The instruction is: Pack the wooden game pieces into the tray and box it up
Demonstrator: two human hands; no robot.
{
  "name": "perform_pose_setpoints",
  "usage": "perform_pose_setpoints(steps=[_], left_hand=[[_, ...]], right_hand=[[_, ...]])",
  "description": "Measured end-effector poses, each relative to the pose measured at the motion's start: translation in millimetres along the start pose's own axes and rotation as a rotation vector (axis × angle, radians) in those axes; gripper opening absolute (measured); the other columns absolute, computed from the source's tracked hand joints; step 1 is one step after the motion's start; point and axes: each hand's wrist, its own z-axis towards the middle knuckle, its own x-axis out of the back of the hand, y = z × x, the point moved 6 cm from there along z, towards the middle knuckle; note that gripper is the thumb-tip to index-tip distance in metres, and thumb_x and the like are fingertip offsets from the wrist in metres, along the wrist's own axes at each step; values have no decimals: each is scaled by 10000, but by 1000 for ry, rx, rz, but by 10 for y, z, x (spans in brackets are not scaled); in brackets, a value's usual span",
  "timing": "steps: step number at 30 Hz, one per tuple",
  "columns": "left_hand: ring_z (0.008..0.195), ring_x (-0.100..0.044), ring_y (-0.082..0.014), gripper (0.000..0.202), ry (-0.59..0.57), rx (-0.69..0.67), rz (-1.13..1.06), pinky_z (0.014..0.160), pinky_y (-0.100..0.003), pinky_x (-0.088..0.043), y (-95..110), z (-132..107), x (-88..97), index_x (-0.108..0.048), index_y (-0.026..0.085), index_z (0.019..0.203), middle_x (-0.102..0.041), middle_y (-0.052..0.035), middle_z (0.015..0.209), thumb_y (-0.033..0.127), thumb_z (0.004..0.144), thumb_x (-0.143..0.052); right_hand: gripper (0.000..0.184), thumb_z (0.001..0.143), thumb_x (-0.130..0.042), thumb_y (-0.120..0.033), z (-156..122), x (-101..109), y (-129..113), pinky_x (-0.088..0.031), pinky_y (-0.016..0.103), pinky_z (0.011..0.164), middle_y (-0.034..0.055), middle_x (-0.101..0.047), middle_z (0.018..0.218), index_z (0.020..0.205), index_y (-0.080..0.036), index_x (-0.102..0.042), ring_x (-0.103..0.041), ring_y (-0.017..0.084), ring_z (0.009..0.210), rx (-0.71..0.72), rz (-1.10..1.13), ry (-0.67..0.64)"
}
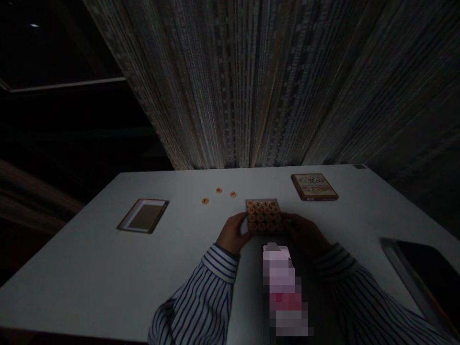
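A small clear-edged box of round Chinese chess pieces [264,218] sits in front of me, the wooden discs lying in rows with red and dark characters. Fingers and thumb of my left hand [233,234] are closed on its left side. My right hand [305,233] grips the opposite side; its fingertips are partly lost in shadow. Just beyond the box, to the left, three loose chess pieces [219,190] lie apart on the white table [187,268].
A shallow open tray or lid [143,216] lies at the left. Towards the back right is a flat printed box [314,187]. A dark flat object [427,268] rests by the right edge. A pixelated patch [283,287] covers something between my forearms. Striped curtains [247,96] hang behind the table.
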Motion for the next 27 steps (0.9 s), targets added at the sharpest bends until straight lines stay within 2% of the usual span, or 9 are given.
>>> perform_pose_setpoints(steps=[5,10,14,20,24,27], left_hand=[[1020,-553,-233,480,40,23,-34,876,-403,-455,-3,-4,20,-520,140,1135,-603,-126,1094,233,681,-642],[954,-579,-197,379,120,105,-93,824,-350,-482,-59,-12,72,-541,150,1099,-619,-109,1043,247,735,-588],[842,-600,-156,272,189,132,-134,773,-305,-490,-69,23,174,-582,156,1020,-638,-83,951,246,766,-543],[788,-600,-146,170,200,108,-106,738,-272,-479,-1,247,448,-641,155,811,-655,-57,836,252,782,-504],[765,-605,-148,172,158,129,-51,733,-265,-473,-5,484,605,-643,144,812,-664,-58,819,251,774,-514],[777,-604,-151,178,98,153,62,743,-265,-464,-53,652,644,-644,156,835,-669,-52,823,242,782,-497]], right_hand=[[313,782,-438,-241,0,21,18,-533,337,735,87,-657,1005,1039,-178,-606,-634,198,863,-19,54,27],[283,775,-459,-279,-2,32,62,-538,310,627,83,-670,934,994,-175,-607,-640,172,717,-50,99,71],[276,769,-449,-281,33,123,47,-521,292,585,82,-672,899,967,-164,-602,-626,158,665,9,84,145],[243,786,-435,-287,219,376,-199,-492,288,656,64,-681,851,900,-177,-619,-626,165,721,137,9,161],[246,803,-420,-290,384,438,-408,-473,280,665,50,-683,788,872,-176,-627,-624,167,729,160,-37,77],[263,812,-403,-295,485,430,-540,-461,297,688,57,-687,814,879,-177,-628,-626,181,759,172,-92,26]])
